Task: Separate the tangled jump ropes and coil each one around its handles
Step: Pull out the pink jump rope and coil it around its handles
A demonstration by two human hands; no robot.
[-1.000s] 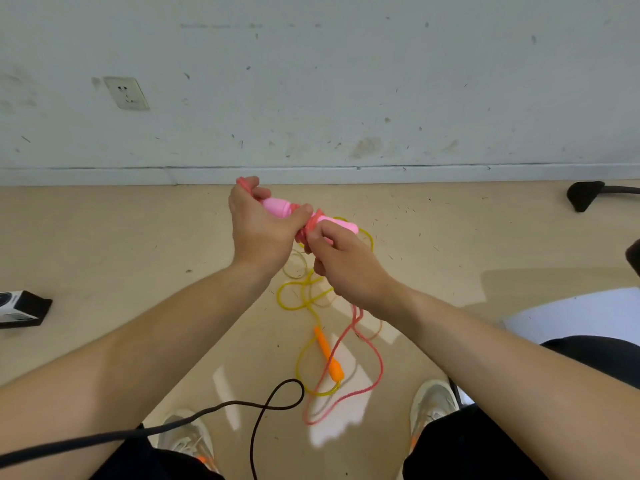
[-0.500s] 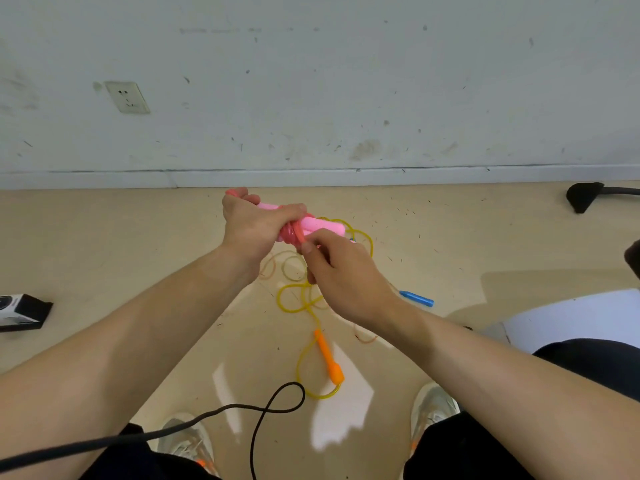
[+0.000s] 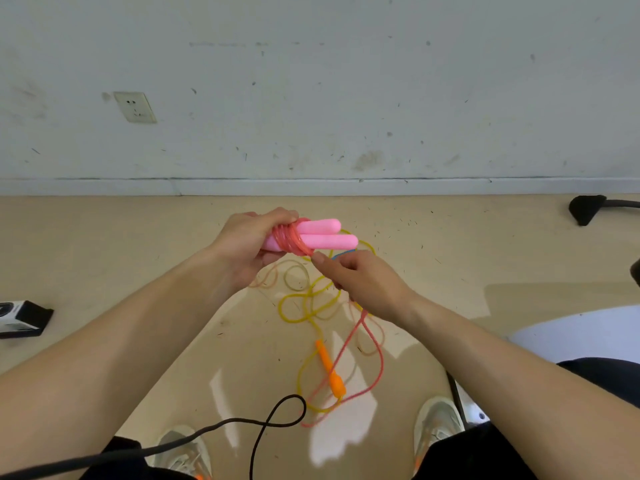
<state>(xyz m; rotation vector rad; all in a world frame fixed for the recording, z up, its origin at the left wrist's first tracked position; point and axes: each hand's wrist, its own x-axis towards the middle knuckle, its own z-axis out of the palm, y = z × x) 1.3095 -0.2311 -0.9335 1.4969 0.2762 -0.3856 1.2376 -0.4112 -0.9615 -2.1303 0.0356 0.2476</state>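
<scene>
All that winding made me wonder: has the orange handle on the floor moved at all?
No. The orange handle lies where it did before, judged against the wall socket.

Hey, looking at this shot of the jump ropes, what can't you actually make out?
All in the head view:
- The left hand covers the butt ends of the pink foam handles.
- The right hand hides its own fingertips, so whether it pinches the pink rope is unclear. It also covers most of a blue piece.
- The black-and-white box is cut off by the left edge.
- The yellow rope shows only one orange handle.
</scene>
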